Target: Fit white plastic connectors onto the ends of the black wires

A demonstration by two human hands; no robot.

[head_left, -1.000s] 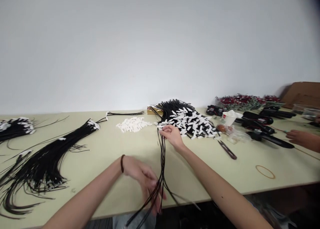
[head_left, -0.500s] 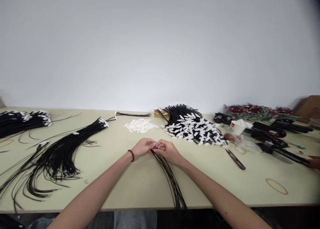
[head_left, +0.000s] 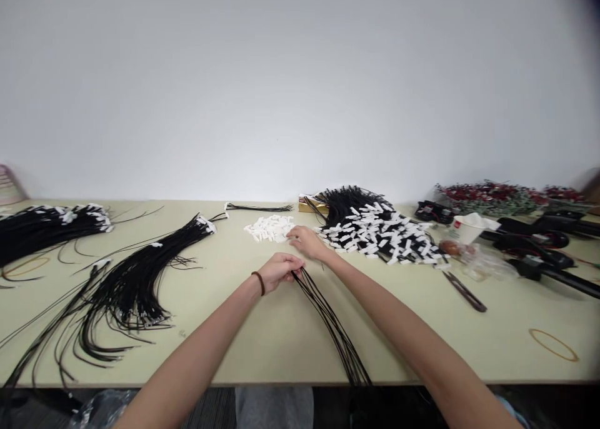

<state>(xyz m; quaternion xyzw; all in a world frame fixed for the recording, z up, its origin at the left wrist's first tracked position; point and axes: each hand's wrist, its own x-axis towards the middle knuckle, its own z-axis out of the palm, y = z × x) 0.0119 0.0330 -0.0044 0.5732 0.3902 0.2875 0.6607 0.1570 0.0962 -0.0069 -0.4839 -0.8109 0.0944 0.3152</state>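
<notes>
While in left hand (head_left: 279,271), 1 cable bundle (head_left: 336,330)

Now the left hand (head_left: 280,270) is holding the black wires (head_left: 334,324) alone, and the right hand (head_left: 307,242) is reaching to the small white pieces (head_left: 266,227) instead.

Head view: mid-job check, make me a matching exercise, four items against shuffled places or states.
1. Left hand
2. Right hand
3. Dark brown round wristband
4. White paper cup

A. Marked with a red patch
B. At the right edge of the pile of small white plastic pieces
C. Pinching thin black wires
D. Around the left wrist

Pairs: 1-C, 2-B, 3-D, 4-A.
</notes>
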